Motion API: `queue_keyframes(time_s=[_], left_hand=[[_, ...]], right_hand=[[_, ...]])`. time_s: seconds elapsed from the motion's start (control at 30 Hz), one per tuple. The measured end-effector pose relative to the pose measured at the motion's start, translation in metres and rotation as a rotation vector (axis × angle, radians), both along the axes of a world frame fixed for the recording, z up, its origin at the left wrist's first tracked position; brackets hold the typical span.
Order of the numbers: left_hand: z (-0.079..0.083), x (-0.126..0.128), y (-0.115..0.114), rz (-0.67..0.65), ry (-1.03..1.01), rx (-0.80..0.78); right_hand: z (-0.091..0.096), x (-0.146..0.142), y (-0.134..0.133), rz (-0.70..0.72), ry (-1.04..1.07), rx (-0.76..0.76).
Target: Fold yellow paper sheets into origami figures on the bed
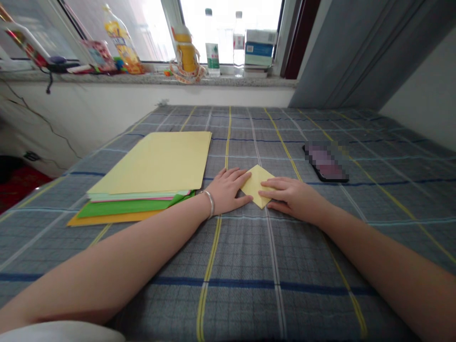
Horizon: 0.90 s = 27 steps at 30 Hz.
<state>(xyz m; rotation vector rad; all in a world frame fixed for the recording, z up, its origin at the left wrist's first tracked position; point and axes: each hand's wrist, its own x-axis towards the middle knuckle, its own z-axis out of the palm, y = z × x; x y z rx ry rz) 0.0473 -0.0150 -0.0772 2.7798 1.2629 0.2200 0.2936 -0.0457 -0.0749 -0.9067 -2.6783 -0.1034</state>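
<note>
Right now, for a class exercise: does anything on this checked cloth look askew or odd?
The paper stack is uneven: the green sheet and orange sheet stick out askew beneath the pale yellow sheets, instead of lining up with them.

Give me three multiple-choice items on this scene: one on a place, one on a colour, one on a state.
1. Where is the phone?
A. On the windowsill
B. On the paper stack
C. Right of the right hand

2. What colour is the folded sheet?
A. Green
B. Pink
C. Yellow

3. What is the left hand doing?
A. Gripping a bottle
B. Touching the folded sheet
C. Lifting the paper stack

1. C: it lies on the checked cloth beyond and right of that hand.
2. C: the sheet shows yellow between the hands.
3. B: its fingertips meet the sheet's left corner.
</note>
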Motion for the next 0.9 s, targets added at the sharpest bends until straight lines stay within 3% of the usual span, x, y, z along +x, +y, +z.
queue_keyframes(time_s=[0.57, 0.9], left_hand=[[-0.002, -0.004, 0.006, -0.137, -0.13, 0.004], [0.0, -0.007, 0.005, -0.243, -0.177, -0.003]], right_hand=[[0.008, -0.001, -0.007, 0.028, 0.037, 0.076], [0.015, 0.005, -0.013, 0.116, 0.114, -0.026]])
